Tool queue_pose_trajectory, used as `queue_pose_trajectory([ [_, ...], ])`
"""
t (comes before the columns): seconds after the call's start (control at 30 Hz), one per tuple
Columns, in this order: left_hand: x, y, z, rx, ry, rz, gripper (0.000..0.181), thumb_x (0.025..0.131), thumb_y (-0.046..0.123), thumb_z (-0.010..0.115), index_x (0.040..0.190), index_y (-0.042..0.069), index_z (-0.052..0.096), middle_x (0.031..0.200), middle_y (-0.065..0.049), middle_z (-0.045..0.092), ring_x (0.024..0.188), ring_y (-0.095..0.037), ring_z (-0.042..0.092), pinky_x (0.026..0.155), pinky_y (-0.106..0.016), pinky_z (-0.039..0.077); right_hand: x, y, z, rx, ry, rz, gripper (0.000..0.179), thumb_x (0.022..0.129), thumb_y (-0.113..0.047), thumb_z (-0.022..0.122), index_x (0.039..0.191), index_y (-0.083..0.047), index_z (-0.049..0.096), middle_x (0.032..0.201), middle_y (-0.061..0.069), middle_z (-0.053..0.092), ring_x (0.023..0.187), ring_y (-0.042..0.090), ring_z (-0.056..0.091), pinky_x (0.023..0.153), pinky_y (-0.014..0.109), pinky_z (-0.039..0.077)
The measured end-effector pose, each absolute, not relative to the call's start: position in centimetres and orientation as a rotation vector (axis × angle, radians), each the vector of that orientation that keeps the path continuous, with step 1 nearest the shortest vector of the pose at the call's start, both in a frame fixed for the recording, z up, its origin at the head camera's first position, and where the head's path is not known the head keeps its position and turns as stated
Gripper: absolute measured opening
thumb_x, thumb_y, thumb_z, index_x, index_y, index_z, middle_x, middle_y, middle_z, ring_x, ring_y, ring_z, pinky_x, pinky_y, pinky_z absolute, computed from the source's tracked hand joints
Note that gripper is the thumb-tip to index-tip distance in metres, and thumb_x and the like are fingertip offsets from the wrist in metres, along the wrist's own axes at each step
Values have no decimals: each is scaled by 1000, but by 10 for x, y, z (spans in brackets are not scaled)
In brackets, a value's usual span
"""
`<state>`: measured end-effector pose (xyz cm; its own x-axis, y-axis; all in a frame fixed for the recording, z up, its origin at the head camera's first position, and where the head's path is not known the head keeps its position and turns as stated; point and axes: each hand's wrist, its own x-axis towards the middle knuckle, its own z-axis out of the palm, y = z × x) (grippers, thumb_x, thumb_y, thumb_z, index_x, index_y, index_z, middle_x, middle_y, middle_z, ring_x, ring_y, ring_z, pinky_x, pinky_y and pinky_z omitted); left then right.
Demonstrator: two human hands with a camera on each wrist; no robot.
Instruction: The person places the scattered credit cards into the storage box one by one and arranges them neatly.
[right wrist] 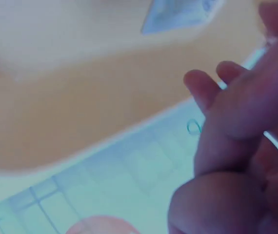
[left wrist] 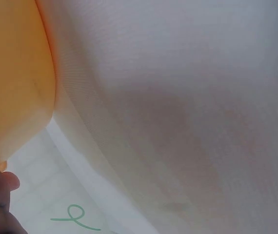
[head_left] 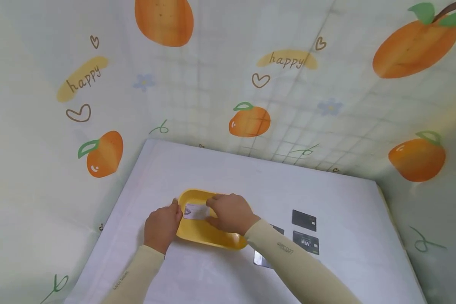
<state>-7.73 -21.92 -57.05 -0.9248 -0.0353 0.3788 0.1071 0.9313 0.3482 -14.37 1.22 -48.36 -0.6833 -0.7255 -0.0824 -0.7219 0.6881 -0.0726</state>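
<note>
A yellow tray (head_left: 197,240) with raised sides stands on the white table. A pale card (head_left: 197,212) with a dark print at one end lies in it, its corner also showing at the top of the right wrist view. My left hand (head_left: 162,226) grips the tray's left rim, thumb on top; in the left wrist view its fingertips (left wrist: 9,181) show beside the tray's outer wall. Over the tray's right part is my right hand (head_left: 232,213), its fingers loosely bent and spread near the card's right edge. Nothing shows between these fingers in the right wrist view.
Right of the tray lie a black card (head_left: 304,220) and a dark grey card marked VIP (head_left: 305,243). Another dark card (head_left: 277,229) and a silver-edged flat item (head_left: 261,259) are partly hidden by my right sleeve. Printed curtains (head_left: 213,84) stand around the table (head_left: 349,202).
</note>
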Motion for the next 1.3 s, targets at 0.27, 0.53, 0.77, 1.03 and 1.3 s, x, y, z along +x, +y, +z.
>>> queue_pose_trajectory([
  [0.27, -76, -216, -568, -40, -2765, -481, 40, 102, 20, 65, 141, 12, 70, 47, 3, 33, 40, -16, 29, 36, -32, 27, -120, 62, -457, -1174, 2915, -126, 41, 97, -51, 72, 123, -20, 74, 115, -5, 72, 63, 10, 60, 63, 31, 54],
  [0.53, -74, -213, -564, 8, -2879, -387, 45, 105, 27, 63, 149, 19, 64, 44, 4, 30, 40, -13, 23, 35, -31, 24, -106, 135, -442, -1027, 3101, -245, 41, 93, -42, 80, 126, -19, 74, 122, -6, 71, 57, 6, 59, 56, 27, 52],
  [0.77, -69, -210, -558, 0, -2903, -388, 45, 106, 27, 61, 151, 19, 62, 45, 3, 30, 41, -12, 21, 36, -32, 23, -90, 188, -446, -836, 3155, -259, 45, 91, -42, 81, 129, -19, 72, 123, -3, 71, 56, 4, 55, 51, 24, 47],
  [1.03, -59, -211, -555, 37, -3011, -421, 50, 110, 30, 58, 158, 18, 52, 48, 0, 38, 41, -17, 35, 39, -34, 30, -76, 214, -472, -664, 3106, -224, 45, 91, -43, 82, 127, -18, 74, 121, 2, 74, 87, 21, 75, 69, 40, 61],
  [1.3, -68, -209, -561, 3, -2973, -405, 49, 109, 29, 60, 157, 16, 54, 47, 0, 38, 40, -16, 33, 37, -33, 29, -80, 226, -510, -540, 3018, -208, 52, 85, -41, 88, 129, -15, 74, 122, 1, 73, 110, 24, 61, 88, 47, 58],
])
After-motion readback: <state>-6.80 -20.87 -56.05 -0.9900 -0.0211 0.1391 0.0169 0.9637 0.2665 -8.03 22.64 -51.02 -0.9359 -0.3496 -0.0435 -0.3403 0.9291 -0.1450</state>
